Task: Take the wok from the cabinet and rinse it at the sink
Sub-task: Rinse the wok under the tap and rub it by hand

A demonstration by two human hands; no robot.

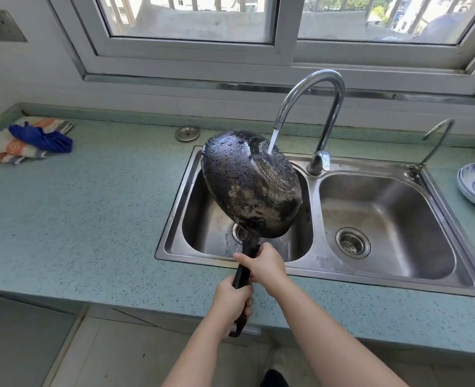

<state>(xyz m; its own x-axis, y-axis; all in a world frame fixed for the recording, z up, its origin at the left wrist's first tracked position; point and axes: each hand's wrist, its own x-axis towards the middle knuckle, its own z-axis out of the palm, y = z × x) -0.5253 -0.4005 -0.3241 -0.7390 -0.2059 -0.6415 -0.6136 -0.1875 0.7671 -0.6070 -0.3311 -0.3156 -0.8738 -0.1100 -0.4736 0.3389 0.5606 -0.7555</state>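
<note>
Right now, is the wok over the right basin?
No: the wok hangs over the left basin, its underside under the faucet stream.

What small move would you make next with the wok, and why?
Probably tip the wok so the stream sweeps its underside; water hits only the base's far edge; the left hand and right hand grip the handle.

Wok [251, 185]: black, scorched, wet; tilted bottom-up, long black handle toward viewer, held above left basin of steel double sink [324, 260].
</note>
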